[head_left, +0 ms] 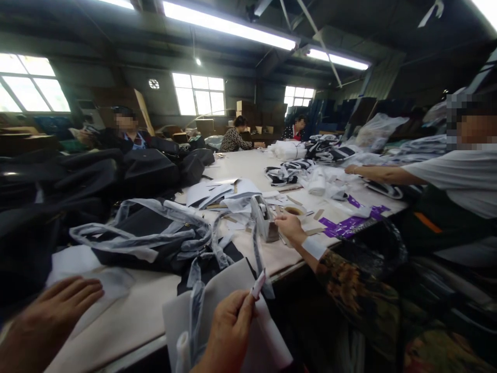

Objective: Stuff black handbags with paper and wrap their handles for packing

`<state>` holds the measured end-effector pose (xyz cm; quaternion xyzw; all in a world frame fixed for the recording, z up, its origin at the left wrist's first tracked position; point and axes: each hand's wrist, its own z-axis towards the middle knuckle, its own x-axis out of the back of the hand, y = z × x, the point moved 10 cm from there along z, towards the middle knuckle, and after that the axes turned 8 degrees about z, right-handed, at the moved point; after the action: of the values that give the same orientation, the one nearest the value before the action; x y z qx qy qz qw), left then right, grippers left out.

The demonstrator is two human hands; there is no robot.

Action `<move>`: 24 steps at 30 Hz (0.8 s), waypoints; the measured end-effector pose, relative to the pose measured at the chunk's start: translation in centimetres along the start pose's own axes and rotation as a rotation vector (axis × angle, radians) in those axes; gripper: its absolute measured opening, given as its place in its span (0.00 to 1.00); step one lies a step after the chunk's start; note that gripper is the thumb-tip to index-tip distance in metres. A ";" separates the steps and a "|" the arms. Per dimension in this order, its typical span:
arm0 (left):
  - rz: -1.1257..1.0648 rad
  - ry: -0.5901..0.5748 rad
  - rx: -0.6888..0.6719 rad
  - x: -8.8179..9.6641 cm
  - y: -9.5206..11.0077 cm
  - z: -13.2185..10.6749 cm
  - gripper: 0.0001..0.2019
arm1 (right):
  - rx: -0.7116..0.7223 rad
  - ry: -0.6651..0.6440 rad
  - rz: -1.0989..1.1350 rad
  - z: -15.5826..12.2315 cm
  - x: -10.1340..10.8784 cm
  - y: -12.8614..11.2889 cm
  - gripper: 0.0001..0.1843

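My left hand point(50, 316) lies flat on the white table point(128, 321) at the lower left, fingers stretched out, holding nothing. My right hand point(229, 329) is closed in a pinch on a small white strip point(258, 284) that sticks up from the fingers. Under that hand lies a grey sheet point(225, 295) with a clear plastic band point(196, 305) draped over it. A dark bag wrapped in clear plastic point(155, 233) sits just beyond my hands.
A co-worker's hand point(289, 225) in a patterned sleeve rests by a tape dispenser point(264, 217) to my right. Another person in a white shirt point(458, 176) reaches over the table. Black bags point(97, 176) pile at left. Purple strips point(349, 223) lie near the edge.
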<state>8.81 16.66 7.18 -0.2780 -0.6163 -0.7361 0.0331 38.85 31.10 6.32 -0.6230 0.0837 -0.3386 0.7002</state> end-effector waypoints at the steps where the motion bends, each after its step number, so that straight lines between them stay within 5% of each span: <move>1: 0.006 0.000 -0.004 0.1 0.0 0.1 0.19 | -0.012 0.007 -0.009 -0.5 0.3 0.3 0.08; 11: 0.007 -0.007 -0.008 0.0 -0.1 0.5 0.18 | -0.024 -0.014 0.152 0.2 1.5 -2.5 0.08; 17: 0.017 -0.018 0.003 -0.2 0.1 0.4 0.19 | -0.259 -0.171 0.295 -2.6 0.3 -0.1 0.09; 24: 0.086 0.019 -0.106 -0.3 1.4 0.5 0.18 | -0.367 -0.172 0.345 -4.7 -0.6 1.7 0.11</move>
<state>9.76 16.74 8.32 -0.2984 -0.5637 -0.7682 0.0558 36.49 27.64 3.63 -0.7426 0.1890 -0.1393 0.6272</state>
